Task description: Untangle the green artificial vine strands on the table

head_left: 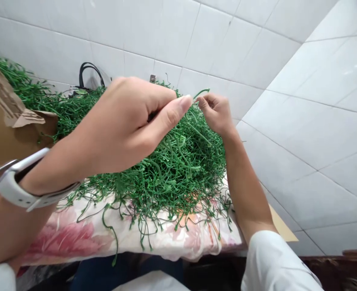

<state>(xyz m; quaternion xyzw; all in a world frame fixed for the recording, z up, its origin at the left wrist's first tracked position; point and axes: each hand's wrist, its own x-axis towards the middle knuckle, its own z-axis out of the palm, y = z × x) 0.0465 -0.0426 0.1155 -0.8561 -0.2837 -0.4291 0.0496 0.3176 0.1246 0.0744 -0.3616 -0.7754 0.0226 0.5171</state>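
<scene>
My left hand (pixel 133 121), with a white watch (pixel 30 178) on its wrist, is raised in the foreground, thumb pressed against the curled index finger. A thin green stem (pixel 202 92) shows between its thumb tip and my right hand (pixel 216 111). My right hand's fingers are closed in a pinch on that stem. What lies inside the left fist is hidden. Both hands hover over a large tangled heap of green stems (pixel 178 173), thin and cord-like with small knobby ends. Several of them trail over the front of the floral tablecloth (pixel 66 234).
A torn cardboard box (pixel 5 117) stands at the left, with more green stems behind it. Black handles of a bag (pixel 90 66) rise at the back. White tiled walls (pixel 196 40) close off the back and right. A tan flat piece (pixel 283 226) juts out near my right sleeve.
</scene>
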